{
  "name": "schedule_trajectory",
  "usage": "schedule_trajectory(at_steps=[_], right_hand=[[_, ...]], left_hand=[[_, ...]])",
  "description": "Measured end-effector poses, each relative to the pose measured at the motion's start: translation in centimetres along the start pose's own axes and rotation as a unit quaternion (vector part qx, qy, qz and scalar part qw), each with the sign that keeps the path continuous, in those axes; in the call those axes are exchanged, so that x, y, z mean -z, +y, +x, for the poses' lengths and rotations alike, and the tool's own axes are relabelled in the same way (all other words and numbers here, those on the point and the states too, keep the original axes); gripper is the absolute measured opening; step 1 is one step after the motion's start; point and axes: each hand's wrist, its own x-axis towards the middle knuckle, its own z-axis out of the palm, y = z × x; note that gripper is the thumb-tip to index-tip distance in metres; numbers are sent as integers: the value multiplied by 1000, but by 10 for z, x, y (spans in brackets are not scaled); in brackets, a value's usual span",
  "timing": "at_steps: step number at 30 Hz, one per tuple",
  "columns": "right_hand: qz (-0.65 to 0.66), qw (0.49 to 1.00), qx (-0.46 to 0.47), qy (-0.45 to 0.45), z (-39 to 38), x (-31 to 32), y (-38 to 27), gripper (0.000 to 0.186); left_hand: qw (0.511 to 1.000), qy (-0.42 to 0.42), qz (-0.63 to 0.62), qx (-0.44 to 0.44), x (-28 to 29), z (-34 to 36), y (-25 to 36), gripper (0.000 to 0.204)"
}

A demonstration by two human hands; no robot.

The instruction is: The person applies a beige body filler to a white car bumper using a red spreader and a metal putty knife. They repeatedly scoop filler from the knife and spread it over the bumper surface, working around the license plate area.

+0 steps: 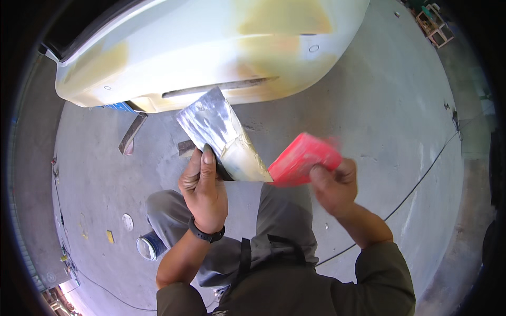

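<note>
My left hand (203, 185) is closed on a shiny metal plate (213, 117), tilted up in front of me, its thumb pressed on the face. Pale cream body filler (242, 160) coats the plate's right part. In my right hand (334, 185) is a red flat spreader (303, 159), pinched between thumb and fingers and slightly blurred. The spreader's left corner meets the plate's lower right corner. Beyond both hands stands a white car bumper (195, 47) with yellowish sanded patches; the plate's top edge overlaps its lower edge in view.
A dark cable (416, 184) crosses the concrete floor on the right. To the left stand a can (149, 246), a round lid (127, 221) and a yellow scrap (109, 236). A block (186, 148) and a narrow strip (133, 134) lie below the bumper. A wooden stool (435, 26) is far right.
</note>
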Motion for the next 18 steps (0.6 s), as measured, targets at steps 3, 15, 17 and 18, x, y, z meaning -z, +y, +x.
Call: schedule_trajectory(at_steps=[3, 15, 17, 18], right_hand=[[-10, 993, -41, -109, -21, -13, 12, 22], [275, 924, -229, -139, -19, 34, 4, 32], [316, 932, -172, -31, -6, 45, -5, 29], [343, 929, -140, 10, 5, 52, -10, 28]], left_hand=[[1000, -6, -1, 4, 11, 1, 0, 28], [958, -70, -121, 250, -38, -14, 9, 19], [955, -126, -25, 267, -43, -18, 5, 23], [937, -135, 11, 323, -45, -24, 2, 25]])
